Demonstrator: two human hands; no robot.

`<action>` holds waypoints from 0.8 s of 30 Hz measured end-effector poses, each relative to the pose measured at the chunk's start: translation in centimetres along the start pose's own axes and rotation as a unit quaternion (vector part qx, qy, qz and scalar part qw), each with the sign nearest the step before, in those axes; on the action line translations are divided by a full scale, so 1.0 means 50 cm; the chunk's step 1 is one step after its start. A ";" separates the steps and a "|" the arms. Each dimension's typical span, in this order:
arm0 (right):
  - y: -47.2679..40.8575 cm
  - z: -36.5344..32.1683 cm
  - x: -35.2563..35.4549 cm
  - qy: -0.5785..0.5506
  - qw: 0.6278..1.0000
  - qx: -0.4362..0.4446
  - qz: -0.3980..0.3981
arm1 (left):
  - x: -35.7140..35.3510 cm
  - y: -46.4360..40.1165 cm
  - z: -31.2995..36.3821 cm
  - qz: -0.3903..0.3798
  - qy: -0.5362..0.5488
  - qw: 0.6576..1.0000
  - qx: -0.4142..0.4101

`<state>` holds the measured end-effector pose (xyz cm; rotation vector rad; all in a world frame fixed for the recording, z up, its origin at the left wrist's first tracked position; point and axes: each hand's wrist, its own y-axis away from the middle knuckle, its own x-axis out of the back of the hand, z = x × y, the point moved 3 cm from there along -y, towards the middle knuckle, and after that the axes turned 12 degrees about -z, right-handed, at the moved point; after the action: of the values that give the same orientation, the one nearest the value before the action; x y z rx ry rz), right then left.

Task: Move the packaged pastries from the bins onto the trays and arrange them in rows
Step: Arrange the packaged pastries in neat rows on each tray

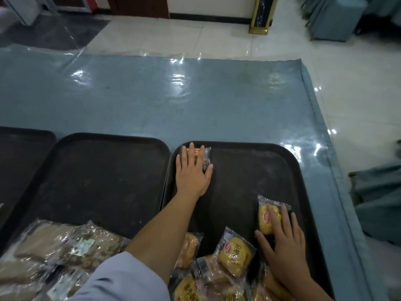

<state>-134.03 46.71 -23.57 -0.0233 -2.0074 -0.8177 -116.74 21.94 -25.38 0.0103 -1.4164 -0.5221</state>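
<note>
Wrapped yellow pastries (235, 256) flat on tray (249, 170)

Matt black trays (249, 170); glossy clear plastic wrappers (235, 255), table cover (195, 101).

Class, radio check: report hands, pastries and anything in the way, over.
Left hand flat on a pastry at the right tray's far-left corner. Right hand flat on a second pastry. Nothing in the way.

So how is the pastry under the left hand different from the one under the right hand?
The pastry under the left hand sits in the right tray's far left corner; the pastry under the right hand lies nearer, toward the tray's right side. The left hand hides most of its pastry; the right hand leaves its yellow pastry's far half showing. Both are in clear wrappers with a red label, under flat fingers.
</note>
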 end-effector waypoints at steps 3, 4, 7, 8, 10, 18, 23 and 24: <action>0.004 0.001 0.002 0.003 1.000 0.002 0.000 | -0.001 -0.006 -0.003 -0.001 -0.001 1.000 -0.008; 0.005 0.002 0.005 0.000 1.000 0.003 -0.003 | 0.005 -0.004 -0.003 -0.005 0.001 1.000 -0.013; 0.019 0.006 0.020 -0.028 1.000 0.005 0.005 | 0.045 0.024 0.004 -0.017 0.048 0.998 -0.037; 0.028 0.009 0.027 -0.040 0.999 0.009 0.025 | 0.061 0.044 0.007 -0.020 0.079 0.996 -0.044; 0.051 0.017 0.036 -0.063 0.996 0.012 0.064 | 0.086 0.110 0.006 -0.039 0.150 0.986 -0.053; 0.134 0.023 0.010 -0.093 0.995 0.015 0.032 | 0.008 0.458 -0.065 -0.112 0.247 0.961 -0.046; 0.128 -0.004 0.043 -0.071 0.997 0.043 0.000 | -0.057 0.524 -0.086 -0.133 0.182 0.973 -0.049; 0.122 -0.011 0.049 -0.085 0.996 0.029 -0.016 | -0.062 0.526 -0.088 -0.136 0.166 0.975 -0.051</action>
<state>-133.00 50.42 -18.21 -0.0289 -2.1971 -0.7988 -103.88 45.07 -20.84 0.2023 -1.0645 -0.7815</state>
